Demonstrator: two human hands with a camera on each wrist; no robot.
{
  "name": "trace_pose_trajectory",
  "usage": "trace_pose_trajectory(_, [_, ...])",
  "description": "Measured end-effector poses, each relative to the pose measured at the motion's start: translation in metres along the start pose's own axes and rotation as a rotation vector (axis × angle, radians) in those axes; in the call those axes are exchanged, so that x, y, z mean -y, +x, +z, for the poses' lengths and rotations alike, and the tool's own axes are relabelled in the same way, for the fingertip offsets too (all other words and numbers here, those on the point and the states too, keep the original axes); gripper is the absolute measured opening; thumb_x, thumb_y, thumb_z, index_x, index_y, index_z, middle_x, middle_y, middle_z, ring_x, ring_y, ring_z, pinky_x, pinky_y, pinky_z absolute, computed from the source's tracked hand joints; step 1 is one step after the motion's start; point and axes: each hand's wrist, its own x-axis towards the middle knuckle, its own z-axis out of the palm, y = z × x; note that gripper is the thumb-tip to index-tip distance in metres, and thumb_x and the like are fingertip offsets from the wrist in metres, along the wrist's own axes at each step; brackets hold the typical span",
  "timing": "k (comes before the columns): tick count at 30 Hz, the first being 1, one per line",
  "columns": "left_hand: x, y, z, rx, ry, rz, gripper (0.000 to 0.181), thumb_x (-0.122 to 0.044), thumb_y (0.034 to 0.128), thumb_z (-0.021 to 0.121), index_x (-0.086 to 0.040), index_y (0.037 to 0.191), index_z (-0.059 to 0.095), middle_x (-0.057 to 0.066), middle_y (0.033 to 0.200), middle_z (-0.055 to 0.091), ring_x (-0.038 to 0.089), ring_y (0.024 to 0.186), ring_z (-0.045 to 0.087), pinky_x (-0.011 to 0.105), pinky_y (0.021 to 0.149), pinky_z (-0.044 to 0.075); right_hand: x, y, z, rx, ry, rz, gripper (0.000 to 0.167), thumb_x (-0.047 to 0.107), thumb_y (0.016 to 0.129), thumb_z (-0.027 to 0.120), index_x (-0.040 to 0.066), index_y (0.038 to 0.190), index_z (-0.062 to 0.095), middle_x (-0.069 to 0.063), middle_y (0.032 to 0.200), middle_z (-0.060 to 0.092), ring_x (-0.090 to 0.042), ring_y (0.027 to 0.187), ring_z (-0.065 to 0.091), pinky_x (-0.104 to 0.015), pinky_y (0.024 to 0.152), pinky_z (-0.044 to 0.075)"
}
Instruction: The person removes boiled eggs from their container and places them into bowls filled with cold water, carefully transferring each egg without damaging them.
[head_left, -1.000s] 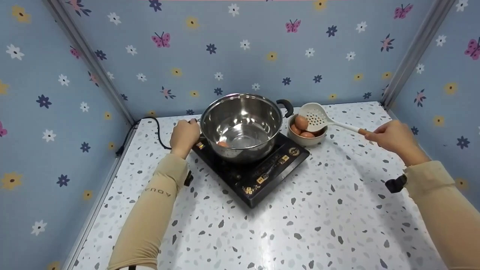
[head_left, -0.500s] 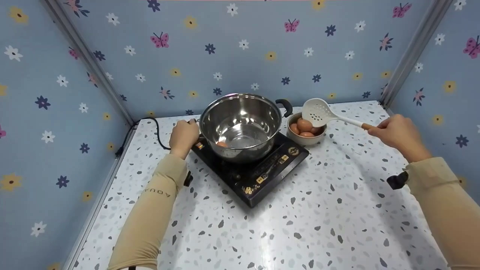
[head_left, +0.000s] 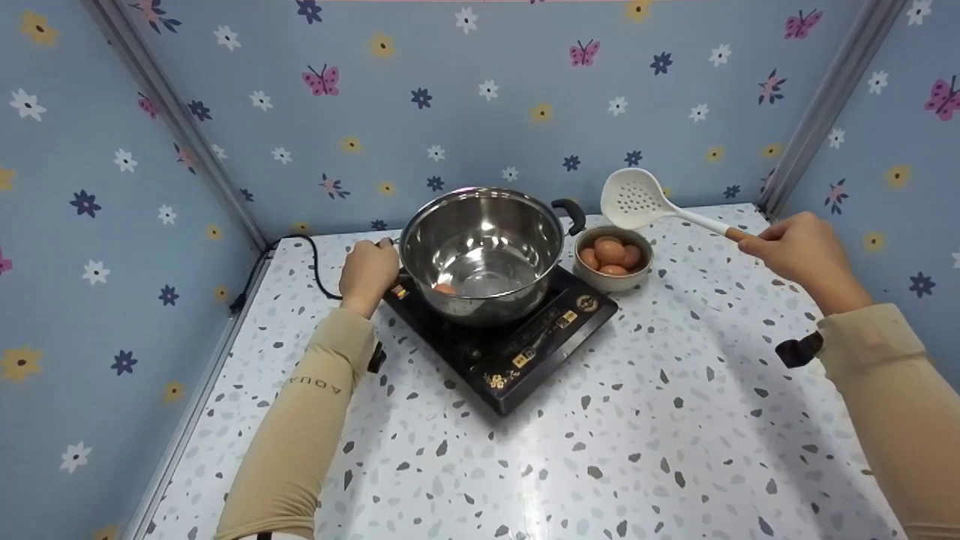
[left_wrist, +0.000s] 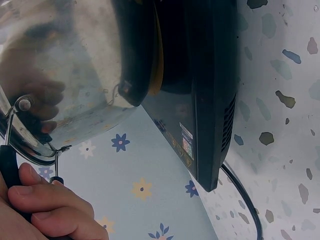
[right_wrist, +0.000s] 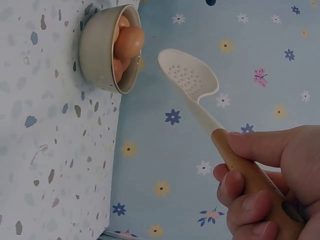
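Note:
My left hand (head_left: 369,276) grips the black side handle of a steel pot (head_left: 480,300); in the left wrist view its fingers (left_wrist: 60,200) curl round that handle. The pot stands on a black induction cooker (head_left: 517,367), and one brown egg (head_left: 444,288) shows inside near its rim. My right hand (head_left: 802,259) holds a white slotted skimmer (head_left: 634,199) by its wooden handle (right_wrist: 250,175). The skimmer's head is bare and hangs above and behind a bowl (head_left: 613,282). Several brown eggs (head_left: 609,250) lie in that bowl, apart from the skimmer.
The cooker's black cord (head_left: 316,262) runs to the left wall. Patterned blue panels (head_left: 480,90) close off the back and both sides. A second pot handle (head_left: 571,214) juts out toward the bowl. Speckled white tabletop (head_left: 600,442) spreads in front.
My right hand has lifted the skimmer up and away from the bowl. The egg that leaned against it now rests among the others. My left hand and the pot stay put.

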Motion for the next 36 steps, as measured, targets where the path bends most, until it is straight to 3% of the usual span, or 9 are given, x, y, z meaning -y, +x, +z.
trace_pose_trajectory(8, [0.001,-0.002,0.0,0.012,-0.015,0.005,0.048,-0.034,0.1152,0.03,-0.013,0.079,0.053,0.016,0.086,0.064,0.032,0.076,0.059,0.048,0.073,0.047,0.021,-0.001,-0.008,-0.037,0.026,-0.028,0.052,0.044,0.105,0.071,-0.007,0.114,0.079,-0.006,0.078,0.068,-0.024,0.071,0.054,-0.038,0.057,0.044])
trace_pose_trajectory(16, [0.001,-0.002,0.0,0.021,-0.02,0.016,0.051,-0.034,0.1155,0.03,-0.014,0.074,0.052,0.007,0.072,0.056,0.026,0.065,0.054,0.044,0.066,0.045,0.037,-0.002,-0.013,-0.052,0.044,-0.051,0.055,0.046,0.105,0.071,-0.007,0.118,0.078,-0.006,0.082,0.068,-0.022,0.069,0.055,-0.037,0.056,0.045])
trace_pose_trajectory(23, [0.001,-0.001,0.0,0.002,-0.018,0.015,0.05,-0.034,0.115,0.031,-0.012,0.081,0.06,0.013,0.087,0.068,0.03,0.074,0.063,0.047,0.074,0.05,0.053,-0.002,-0.017,-0.052,0.056,-0.074,0.055,0.048,0.104,0.072,-0.005,0.119,0.079,-0.008,0.088,0.069,-0.023,0.073,0.053,-0.037,0.058,0.044])
trace_pose_trajectory(29, [0.001,-0.001,0.0,0.005,-0.012,0.01,0.05,-0.035,0.1146,0.031,-0.009,0.087,0.063,0.022,0.103,0.074,0.035,0.085,0.067,0.055,0.084,0.054,0.067,-0.002,-0.018,-0.056,0.046,-0.103,0.052,0.046,0.104,0.072,-0.004,0.117,0.08,-0.006,0.083,0.069,-0.021,0.071,0.054,-0.035,0.056,0.045])
trace_pose_trajectory(36, [-0.001,-0.001,-0.002,0.015,-0.007,0.003,0.049,-0.035,0.1142,0.029,-0.012,0.082,0.058,0.02,0.098,0.072,0.034,0.084,0.066,0.053,0.082,0.053,0.08,0.0,-0.017,-0.039,0.059,-0.149,0.052,0.044,0.104,0.073,-0.006,0.118,0.079,-0.007,0.082,0.069,-0.02,0.07,0.053,-0.033,0.056,0.044])
